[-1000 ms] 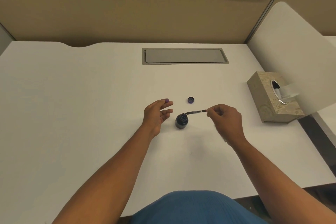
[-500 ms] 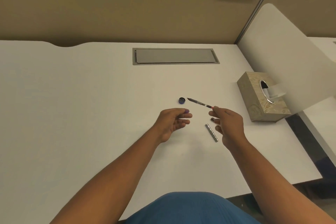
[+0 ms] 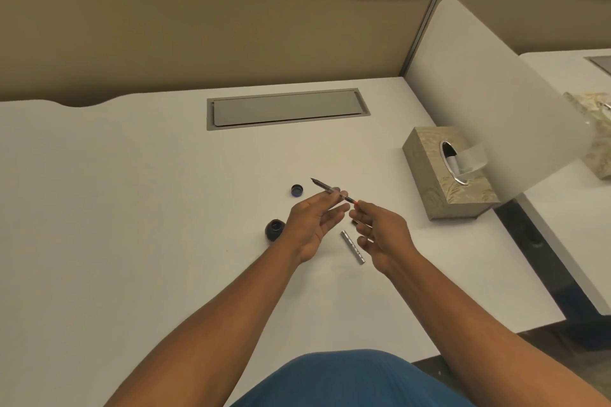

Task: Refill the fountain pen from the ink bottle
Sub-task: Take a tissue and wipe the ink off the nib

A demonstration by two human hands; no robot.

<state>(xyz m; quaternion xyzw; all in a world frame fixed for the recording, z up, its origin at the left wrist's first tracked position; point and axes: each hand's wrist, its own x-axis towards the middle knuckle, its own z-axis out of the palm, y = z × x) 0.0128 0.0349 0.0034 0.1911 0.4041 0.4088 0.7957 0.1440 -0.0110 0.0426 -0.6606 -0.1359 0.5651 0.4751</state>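
Observation:
The fountain pen's inner section (image 3: pixel 325 189), thin and dark with a red end, is held above the white desk (image 3: pixel 132 208), nib pointing up-left. My right hand (image 3: pixel 380 235) pinches its red rear end. My left hand (image 3: pixel 314 225) touches the section's middle with its fingertips, palm up. The open ink bottle (image 3: pixel 274 230), small and dark, stands just left of my left wrist. Its blue cap (image 3: pixel 297 190) lies beyond it on the desk. The silver pen barrel (image 3: pixel 353 247) lies on the desk between my hands.
A beige tissue box (image 3: pixel 439 182) sits at the right. A white divider panel (image 3: pixel 496 92) rises behind it. A grey cable hatch (image 3: pixel 284 108) is set into the desk farther back. A tan partition wall closes off the far side.
My right hand lifted the pen section away from the bottle and turned its nib up-left. My left hand came across from beside the bottle and now touches the section.

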